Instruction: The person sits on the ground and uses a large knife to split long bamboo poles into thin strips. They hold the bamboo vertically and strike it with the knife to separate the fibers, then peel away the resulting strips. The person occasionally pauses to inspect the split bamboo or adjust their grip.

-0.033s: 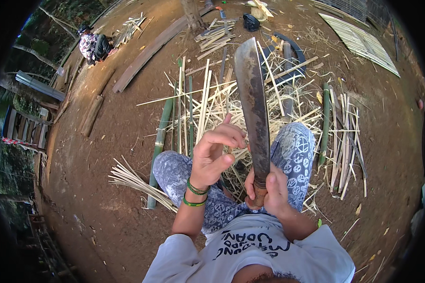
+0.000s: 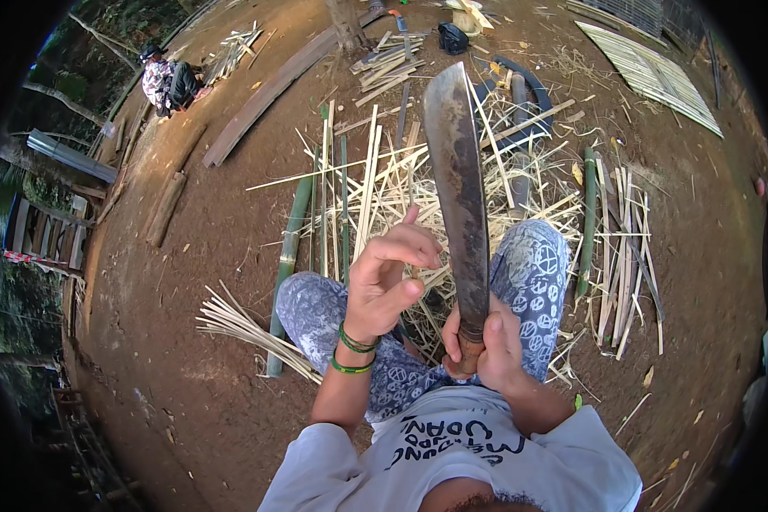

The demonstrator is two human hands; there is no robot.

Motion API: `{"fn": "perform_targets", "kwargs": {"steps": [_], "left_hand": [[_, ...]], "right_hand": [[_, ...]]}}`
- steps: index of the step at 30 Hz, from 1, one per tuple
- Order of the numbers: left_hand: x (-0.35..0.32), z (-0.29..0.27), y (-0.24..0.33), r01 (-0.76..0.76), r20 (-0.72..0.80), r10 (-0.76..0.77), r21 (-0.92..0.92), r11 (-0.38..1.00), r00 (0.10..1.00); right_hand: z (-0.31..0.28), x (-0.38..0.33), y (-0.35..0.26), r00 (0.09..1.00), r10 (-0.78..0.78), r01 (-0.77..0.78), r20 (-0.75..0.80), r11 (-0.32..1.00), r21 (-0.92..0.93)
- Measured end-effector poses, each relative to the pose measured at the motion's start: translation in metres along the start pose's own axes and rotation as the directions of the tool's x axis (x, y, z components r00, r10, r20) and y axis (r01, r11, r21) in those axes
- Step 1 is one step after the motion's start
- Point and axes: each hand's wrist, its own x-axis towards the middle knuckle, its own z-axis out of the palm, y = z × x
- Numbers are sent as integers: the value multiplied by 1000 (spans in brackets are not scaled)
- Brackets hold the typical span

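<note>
In my right hand [image 2: 497,346] is the wooden handle of a machete [image 2: 457,179], fingers closed around it. Its broad, dark, stained blade points away from me, upright in the view, with a paler edge near the tip. My left hand [image 2: 392,277] hovers just left of the blade, thumb and fingers loosely bent and apart, holding nothing. Green bands circle that wrist. Between and beyond my knees lies a heap of pale split bamboo strips and shavings [image 2: 392,183].
Green bamboo poles [image 2: 292,247] lie left and right of me. More strips are bundled at my left [image 2: 252,331] and right [image 2: 627,256]. Beyond the heap are a black tyre-like ring [image 2: 538,111] and a tree trunk [image 2: 347,30]. Another person [image 2: 172,83] sits far left.
The machete's tip has shifted very slightly away from me. My hands keep nearly the same pose.
</note>
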Motion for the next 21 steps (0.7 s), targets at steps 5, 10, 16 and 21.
{"fn": "perform_targets", "kwargs": {"steps": [5, 10, 16, 21], "left_hand": [[-9, 12, -1, 78, -107, -87, -92, 993, 990], [-11, 23, 3, 134, -167, -179, -251, 959, 969], [-16, 28, 0, 174, -184, -194, -118, 978, 964], [-18, 33, 3, 192, -231, -217, -127, 973, 949]], "right_hand": [[5, -2, -11, 1000, -1, 1, 18, 1000, 11], [3, -1, -10, 998, -34, 32, 44, 999, 40], [4, -4, -9, 996, -29, 27, 84, 999, 23], [7, -5, -7, 996, -39, 38, 82, 999, 18]]}}
